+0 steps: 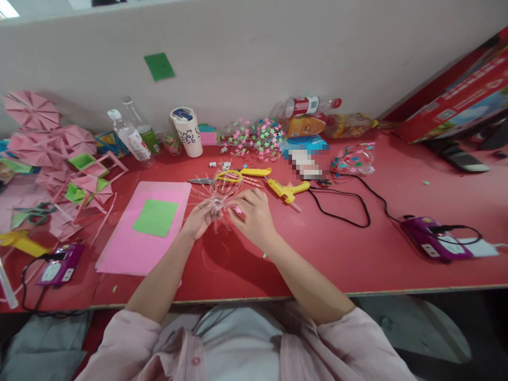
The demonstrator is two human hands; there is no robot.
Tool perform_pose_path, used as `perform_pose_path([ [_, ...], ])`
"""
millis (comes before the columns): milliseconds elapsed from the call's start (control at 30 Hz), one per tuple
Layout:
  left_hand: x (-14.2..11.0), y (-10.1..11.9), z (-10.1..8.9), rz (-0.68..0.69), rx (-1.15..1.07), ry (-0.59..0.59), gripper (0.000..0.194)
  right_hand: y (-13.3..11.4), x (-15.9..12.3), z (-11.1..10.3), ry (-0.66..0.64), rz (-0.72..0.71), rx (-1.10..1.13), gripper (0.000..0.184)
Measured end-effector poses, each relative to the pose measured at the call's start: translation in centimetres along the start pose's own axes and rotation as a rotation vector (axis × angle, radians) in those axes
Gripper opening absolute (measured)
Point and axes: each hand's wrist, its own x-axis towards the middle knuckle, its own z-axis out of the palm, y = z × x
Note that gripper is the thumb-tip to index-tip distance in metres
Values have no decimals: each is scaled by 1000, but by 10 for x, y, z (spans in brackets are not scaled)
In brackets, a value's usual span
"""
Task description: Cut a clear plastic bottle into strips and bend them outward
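Observation:
Over the red table, my left hand (199,218) pinches a clear plastic piece cut into many thin strips (218,203) that fan outward from its middle. From the other side, my right hand (254,216) has its fingers bent and closed at the strips. Its fingertips partly hide what they grip. A small pink star (237,209) shows beside the right fingers. Just behind the plastic piece lie yellow-handled scissors (230,176) and a yellow utility knife (256,172). A yellow glue gun (288,190) rests to the right of my right hand.
Pink paper sheets (119,248) with a green square (156,217) lie left. Pink folded-paper shapes (63,143) crowd the far left. Bottles (129,136), a white cup (187,132) and star-covered balls (270,138) line the wall. Purple power strips (431,238) and cords sit right and left.

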Motion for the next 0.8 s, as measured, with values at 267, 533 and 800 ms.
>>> perform_pose_path([
  [267,-1,1,1,13,-39,29,19,5,-2,9,-62,-116,-78,14],
  [533,-1,-4,5,50,-61,31,15,5,-4,15,-86,-93,-56,15],
  [800,-1,-8,8,63,-78,8,20,3,-5,21,-113,-123,-124,26],
])
